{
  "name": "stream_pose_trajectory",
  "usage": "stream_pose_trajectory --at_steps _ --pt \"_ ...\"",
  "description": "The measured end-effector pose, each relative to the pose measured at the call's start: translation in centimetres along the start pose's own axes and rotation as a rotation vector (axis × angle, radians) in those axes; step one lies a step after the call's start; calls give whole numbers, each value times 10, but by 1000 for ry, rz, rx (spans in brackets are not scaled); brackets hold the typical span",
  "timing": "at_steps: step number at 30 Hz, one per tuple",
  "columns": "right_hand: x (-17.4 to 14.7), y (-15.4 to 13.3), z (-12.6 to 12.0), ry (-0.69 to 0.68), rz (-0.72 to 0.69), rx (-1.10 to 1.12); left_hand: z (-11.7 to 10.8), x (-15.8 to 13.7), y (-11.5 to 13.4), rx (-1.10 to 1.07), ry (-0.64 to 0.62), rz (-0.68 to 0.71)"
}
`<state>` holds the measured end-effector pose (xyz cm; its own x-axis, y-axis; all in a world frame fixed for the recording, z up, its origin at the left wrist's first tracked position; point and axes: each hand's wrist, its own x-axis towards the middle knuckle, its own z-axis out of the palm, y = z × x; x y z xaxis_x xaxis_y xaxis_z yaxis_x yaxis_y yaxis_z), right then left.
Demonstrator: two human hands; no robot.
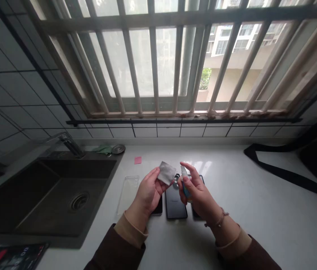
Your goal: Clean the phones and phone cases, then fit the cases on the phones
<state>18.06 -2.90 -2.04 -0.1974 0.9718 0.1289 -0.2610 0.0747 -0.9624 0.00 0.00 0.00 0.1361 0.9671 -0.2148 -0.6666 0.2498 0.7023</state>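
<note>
A small grey cloth [166, 173] lies folded across the fingers of my left hand [150, 189], which grips it over the counter. My right hand [196, 191] is wrapped round a small spray bottle [185, 173] with a clear nozzle and a bluish body, index finger at its top. The nozzle is close to the cloth, a little to its right. Below the hands lies a dark phone [176, 205], its round camera part partly covered. Two more dark flat devices, one by each hand, are mostly hidden. Left of my left hand is a clear phone case [128, 191].
A dark sink [98, 187] with a faucet [72, 144] is at the left. A pink paper square [137, 160] lies on the white counter [259, 225]. A black strap [262, 170] trails from a dark bag at the right. Below the sink lies a lit device [14, 257].
</note>
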Motion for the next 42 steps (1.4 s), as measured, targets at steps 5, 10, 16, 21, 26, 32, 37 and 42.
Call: stream_pose_trajectory --at_steps 5,10,16,21,26,32,37,42 --pt "4 13 -9 184 -385 -765 -3 3 -4 51 9 36" --pt "6 16 -11 133 -473 -935 -5 6 -6 103 7 78" --pt "5 14 -7 104 -432 -967 -1 2 -4 27 9 8" --pt "3 11 -4 107 -298 -943 5 -2 1 -25 21 -112" --pt "3 9 -2 120 -256 -933 8 -6 7 -36 -34 -184" --pt "5 8 -4 117 -302 -920 6 -6 11 -55 -69 -188" --pt "2 9 -3 62 -267 -926 4 -5 10 -80 -77 -158" --pt "2 7 -3 112 -229 -921 3 -5 9 -74 -93 -161"
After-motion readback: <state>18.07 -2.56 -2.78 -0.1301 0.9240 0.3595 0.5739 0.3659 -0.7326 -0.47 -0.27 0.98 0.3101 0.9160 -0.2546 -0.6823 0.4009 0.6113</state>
